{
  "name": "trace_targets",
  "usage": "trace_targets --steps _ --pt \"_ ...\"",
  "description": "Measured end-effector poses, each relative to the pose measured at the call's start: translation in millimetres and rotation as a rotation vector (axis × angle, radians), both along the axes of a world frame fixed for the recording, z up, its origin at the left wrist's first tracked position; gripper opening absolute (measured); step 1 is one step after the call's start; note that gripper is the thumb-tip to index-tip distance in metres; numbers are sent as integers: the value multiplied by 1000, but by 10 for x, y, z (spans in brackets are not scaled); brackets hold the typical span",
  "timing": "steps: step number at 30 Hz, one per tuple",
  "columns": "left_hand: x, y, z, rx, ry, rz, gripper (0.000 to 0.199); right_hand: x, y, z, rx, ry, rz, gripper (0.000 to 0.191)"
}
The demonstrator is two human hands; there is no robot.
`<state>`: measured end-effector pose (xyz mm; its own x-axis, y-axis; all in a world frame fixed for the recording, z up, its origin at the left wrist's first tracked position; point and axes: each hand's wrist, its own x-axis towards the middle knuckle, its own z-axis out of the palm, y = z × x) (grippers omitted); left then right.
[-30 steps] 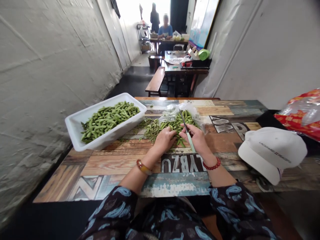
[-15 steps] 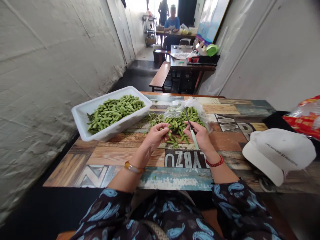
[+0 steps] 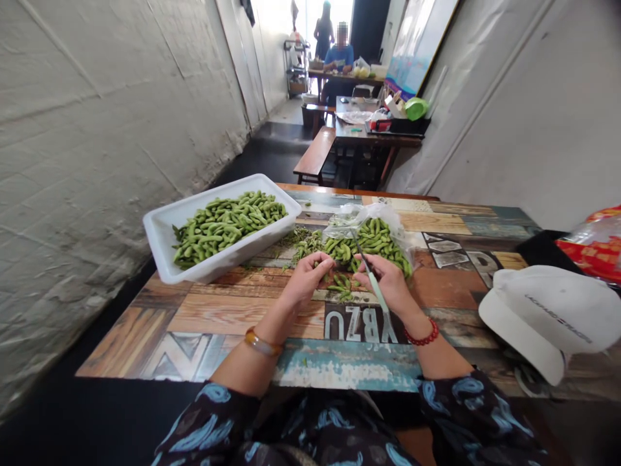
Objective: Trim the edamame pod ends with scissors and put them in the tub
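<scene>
Green pods (image 3: 378, 238) are heaped on a clear plastic bag (image 3: 395, 217) in the middle of the table, with a few loose pods (image 3: 342, 287) nearer me. My left hand (image 3: 310, 277) is closed at the left of these loose pods, fingertips pinched; what they hold, if anything, is too small to tell. My right hand (image 3: 385, 283) is wrapped round scissors with a pale green handle (image 3: 377, 291), their dark blades pointing away over the heap. A white tub (image 3: 228, 255) full of pods stands on the left. Small trimmings (image 3: 308, 243) lie between tub and heap.
A white cap (image 3: 548, 317) lies at the right, in front of a red and clear plastic package (image 3: 594, 243). Beyond the patterned table (image 3: 213, 304) are a bench (image 3: 316, 152) and another table. Two people are at the far end.
The view has tilted slightly, so the table sits lower in it. The pod that showed at my left fingertips is no longer visible there. My right hand still holds the scissors.
</scene>
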<state>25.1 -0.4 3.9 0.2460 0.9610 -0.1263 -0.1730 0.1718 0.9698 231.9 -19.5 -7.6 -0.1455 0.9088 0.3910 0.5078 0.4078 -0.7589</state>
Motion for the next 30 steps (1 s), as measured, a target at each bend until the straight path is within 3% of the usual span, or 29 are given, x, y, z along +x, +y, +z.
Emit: trace_targets --steps 8,16,22,30 --pt "-28 -17 -26 140 137 34 32 -101 -24 -37 74 -60 52 36" --pt "98 -99 -16 308 270 -92 23 -202 -57 -9 52 73 55 33" --pt "80 -109 -15 306 224 -113 30 -241 -87 27 22 82 66 25" --pt "91 -135 -2 295 233 -179 17 -257 -91 27 79 57 34 25"
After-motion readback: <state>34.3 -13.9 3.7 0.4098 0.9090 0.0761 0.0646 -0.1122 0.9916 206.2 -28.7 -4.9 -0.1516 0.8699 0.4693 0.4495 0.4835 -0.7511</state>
